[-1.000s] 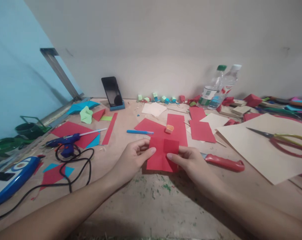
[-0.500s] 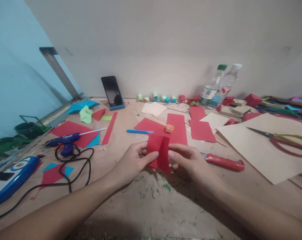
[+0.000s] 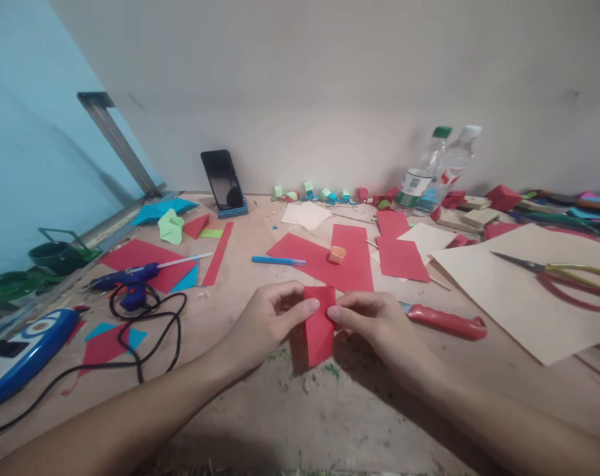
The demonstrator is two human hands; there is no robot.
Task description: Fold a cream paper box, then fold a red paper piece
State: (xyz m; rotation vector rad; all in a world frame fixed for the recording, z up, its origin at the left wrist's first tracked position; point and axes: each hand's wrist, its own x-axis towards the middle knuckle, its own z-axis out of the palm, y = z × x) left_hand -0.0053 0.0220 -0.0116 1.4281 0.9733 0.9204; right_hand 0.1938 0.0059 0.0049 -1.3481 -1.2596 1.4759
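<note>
Just oblong matte red paper (image 3: 319, 337) between hands (image 3: 264, 317) (image 3: 379, 324)

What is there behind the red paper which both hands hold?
Beyond the lower edge of the red paper, the tabletop and green specks show; what lies directly behind it is covered, so I cannot tell.
</note>
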